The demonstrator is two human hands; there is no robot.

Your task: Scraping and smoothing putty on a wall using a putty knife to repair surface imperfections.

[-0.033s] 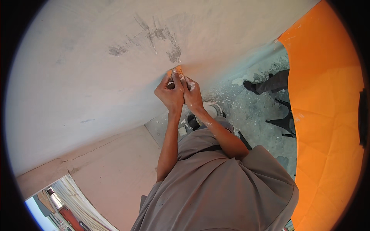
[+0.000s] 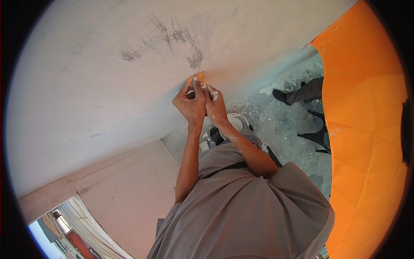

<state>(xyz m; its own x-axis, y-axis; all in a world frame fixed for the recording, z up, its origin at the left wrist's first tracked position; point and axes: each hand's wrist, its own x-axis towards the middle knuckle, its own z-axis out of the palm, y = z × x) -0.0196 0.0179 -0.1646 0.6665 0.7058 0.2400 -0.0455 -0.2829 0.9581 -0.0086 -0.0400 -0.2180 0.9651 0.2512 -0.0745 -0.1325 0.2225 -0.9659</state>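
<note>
Both hands are together against a pale, smooth wall (image 2: 103, 86). My left hand (image 2: 190, 106) is closed, its thumb and fingers pinching a small flat orange scraper (image 2: 201, 77). Close beside it, my right hand (image 2: 217, 108) is closed on the same scraper, and white paste smears its fingers. The scraper's edge meets the wall just below a rough grey scuffed patch (image 2: 195, 58). Most of the scraper is hidden behind the fingers.
A white bucket (image 2: 236, 123) stands on the speckled floor (image 2: 269, 125) below my hands. At right hangs a large orange sheet (image 2: 366, 129), with another person's leg (image 2: 299, 93) and a black chair base (image 2: 317, 136) beside it. A pinkish wall (image 2: 133, 185) adjoins at lower left.
</note>
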